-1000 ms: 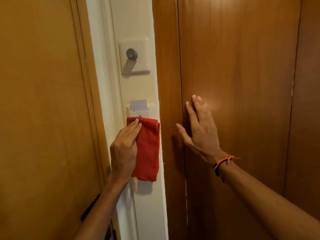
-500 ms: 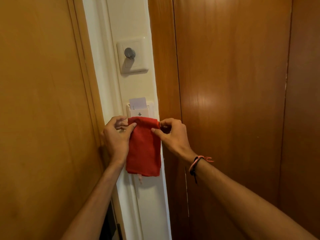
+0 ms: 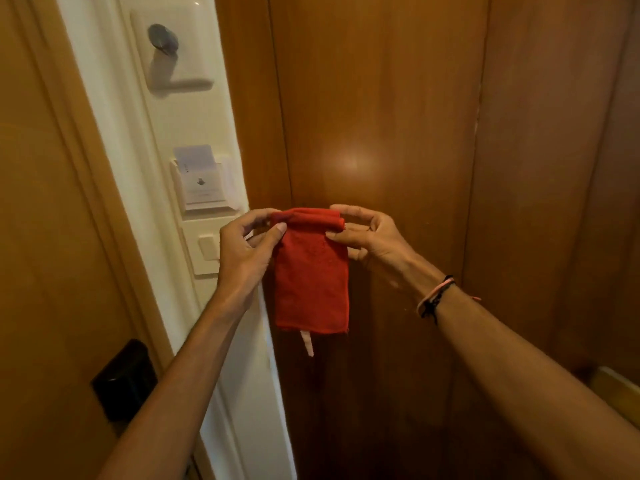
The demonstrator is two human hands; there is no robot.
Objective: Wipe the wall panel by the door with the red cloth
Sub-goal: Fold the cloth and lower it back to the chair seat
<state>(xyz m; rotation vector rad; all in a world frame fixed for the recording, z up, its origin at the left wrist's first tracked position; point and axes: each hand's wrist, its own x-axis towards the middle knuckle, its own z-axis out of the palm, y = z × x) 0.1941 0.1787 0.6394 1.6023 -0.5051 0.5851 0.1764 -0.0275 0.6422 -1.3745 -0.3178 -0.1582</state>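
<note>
Red cloth (image 3: 311, 278) – soft, light, limp; left hand (image 3: 242, 258) and right hand (image 3: 372, 237) pinch its 12 o'clock fold – good hold.

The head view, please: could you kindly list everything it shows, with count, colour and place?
red cloth: one, red, folded, hanging in front of the wooden panelling, held by its top edge
wall panel: one, cream-white strip between the wooden surfaces
knob plate: one, cream with a grey knob, top of the strip
key card holder: one, white, mid strip, pale card standing in it
switch: one, cream, below the holder
lock unit: one, black, on the left wooden door
wristband: pink and black, right wrist
left hand: pinching the cloth's top left corner
right hand: pinching its top right corner
</note>
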